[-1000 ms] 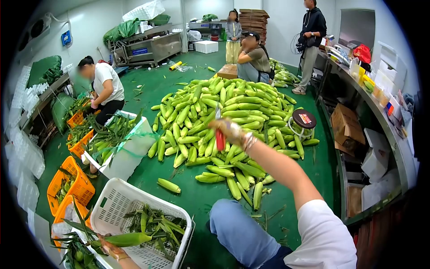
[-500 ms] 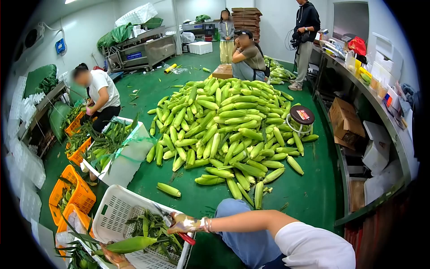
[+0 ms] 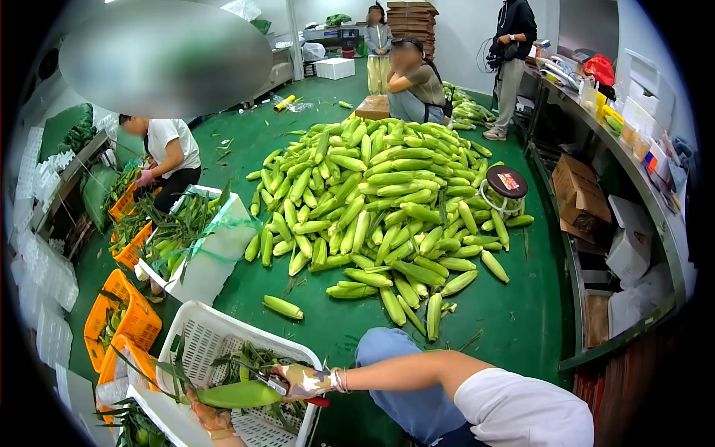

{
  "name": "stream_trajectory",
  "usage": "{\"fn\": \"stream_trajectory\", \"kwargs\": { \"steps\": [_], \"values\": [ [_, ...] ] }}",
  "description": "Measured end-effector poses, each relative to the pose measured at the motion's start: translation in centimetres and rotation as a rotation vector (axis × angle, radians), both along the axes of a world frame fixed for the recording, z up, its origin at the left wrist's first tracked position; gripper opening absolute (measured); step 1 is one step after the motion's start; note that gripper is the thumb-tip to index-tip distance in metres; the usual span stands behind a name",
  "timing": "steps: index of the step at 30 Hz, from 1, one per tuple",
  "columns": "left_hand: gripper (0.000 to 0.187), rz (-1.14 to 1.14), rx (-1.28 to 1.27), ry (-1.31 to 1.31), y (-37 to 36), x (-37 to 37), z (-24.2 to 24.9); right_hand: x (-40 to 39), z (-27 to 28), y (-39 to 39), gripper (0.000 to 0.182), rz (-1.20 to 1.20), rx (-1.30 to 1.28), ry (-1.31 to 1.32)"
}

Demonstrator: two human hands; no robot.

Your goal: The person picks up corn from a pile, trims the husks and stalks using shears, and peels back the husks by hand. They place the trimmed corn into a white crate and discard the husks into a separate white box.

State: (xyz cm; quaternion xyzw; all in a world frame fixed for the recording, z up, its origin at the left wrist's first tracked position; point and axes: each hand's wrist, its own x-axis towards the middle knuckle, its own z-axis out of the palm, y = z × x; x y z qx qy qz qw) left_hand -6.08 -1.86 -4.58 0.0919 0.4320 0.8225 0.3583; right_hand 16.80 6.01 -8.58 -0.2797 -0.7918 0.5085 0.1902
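A green ear of corn (image 3: 240, 395) lies across the white crate's opening, its husk still on and long leaves trailing from the left end. My left hand (image 3: 210, 419), in a patterned glove, is closed around that left end. My right hand (image 3: 304, 380), in a camouflage-patterned glove, grips red-handled pruning shears (image 3: 319, 401). Their metal blades are right at the ear's right tip. Below both hands is the white perforated crate (image 3: 195, 328), with cut husk leaves (image 3: 249, 357) inside.
A big heap of corn (image 3: 372, 201) covers the floor ahead, with a stool (image 3: 505, 182) at its right. Orange crates (image 3: 138, 316) and a white foam box (image 3: 223, 246) stand left. A co-worker (image 3: 173, 153) bends over crates. A metal bench (image 3: 596, 138) runs along the right.
The ear has moved right and the shears left and down, so the blades now meet its tip. My left hand has come further into view.
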Motion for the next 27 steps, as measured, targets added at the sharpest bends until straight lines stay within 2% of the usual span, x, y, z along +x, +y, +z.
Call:
{"fn": "stream_trajectory", "kwargs": {
  "steps": [1,2,3,4,6,7,8,10,12,13,14,15,16,18,20,21,22,24,25,26,27],
  "values": [
    [0.032,0.001,-0.001,0.002,-0.2,-0.5,0.1,0.2,0.1,0.2,0.052,0.018,-0.086,0.077],
    [0.036,-0.157,0.064,-0.034,-0.4,-1.6,0.1,0.4,0.4,0.5,0.059,0.036,-0.171,0.158],
    [0.039,-0.314,0.127,-0.066,-0.6,-2.1,0.7,1.0,2.8,1.2,0.070,0.120,-0.265,0.089],
    [0.039,-0.310,0.128,-0.056,-0.5,-2.0,0.9,0.7,2.3,2.1,0.073,0.146,-0.307,0.090],
    [0.048,-0.250,0.267,0.063,-0.4,-0.4,3.0,0.5,2.6,2.7,0.071,0.102,-0.473,0.261],
    [0.056,-0.400,0.389,0.037,0.0,-0.1,3.6,0.9,4.5,2.7,0.068,0.145,-0.609,0.294],
    [0.064,-0.394,0.384,0.044,-0.3,0.7,3.8,1.4,6.5,3.1,0.065,0.183,-0.741,0.314],
    [0.067,-0.371,0.415,0.068,0.0,2.6,5.0,0.9,8.4,4.0,0.056,0.192,-0.578,0.317],
    [0.061,-0.243,0.376,0.128,0.0,3.3,5.3,-0.2,7.9,5.6,0.045,0.201,-0.513,0.315],
    [0.049,-0.236,0.397,0.086,0.0,1.2,3.3,-0.7,7.9,6.3,0.041,0.150,-0.523,0.305],
    [0.049,-0.227,0.406,0.072,0.2,0.7,2.9,-1.1,8.2,6.8,0.038,0.105,-0.533,0.295],
    [0.043,-0.217,0.426,0.027,0.1,0.2,2.6,-1.1,9.1,6.5,0.034,0.030,-0.525,0.417],
    [0.038,-0.205,0.443,-0.013,-0.2,-0.6,2.3,-2.4,5.9,7.6,0.037,-0.115,-0.507,0.409],
    [0.031,-0.156,0.458,0.052,-0.5,-1.9,1.7,-1.2,5.4,7.7,0.048,-0.224,-0.364,0.167],
    [0.030,0.023,0.464,0.257,-1.1,-2.3,2.3,-0.5,2.8,5.6,0.053,-0.285,-0.314,0.267],
    [0.032,-0.054,0.496,0.153,-1.5,-5.4,0.3,-0.6,0.3,5.1,0.057,-0.248,-0.222,0.157],
    [0.033,-0.111,0.532,-0.091,-2.0,-5.4,1.3,-0.5,-1.2,4.5,0.060,-0.152,-0.163,-0.022],
    [0.031,0.018,0.419,0.258,-2.3,-6.9,-0.9,-0.8,1.3,0.9,0.069,-0.069,-0.127,-0.111],
    [0.031,0.102,0.352,0.415,-2.5,-7.5,-1.8,-1.9,-1.7,0.4,0.074,0.003,-0.203,-0.113],
    [0.028,0.081,0.401,-0.005,-3.0,-6.8,0.3,-2.1,0.1,-0.9,0.073,0.028,-0.278,-0.059],
    [0.024,-0.049,0.593,0.031,-2.7,-7.1,0.5,-3.4,-0.7,-1.8,0.073,0.085,-0.366,0.024]
  ]
}}
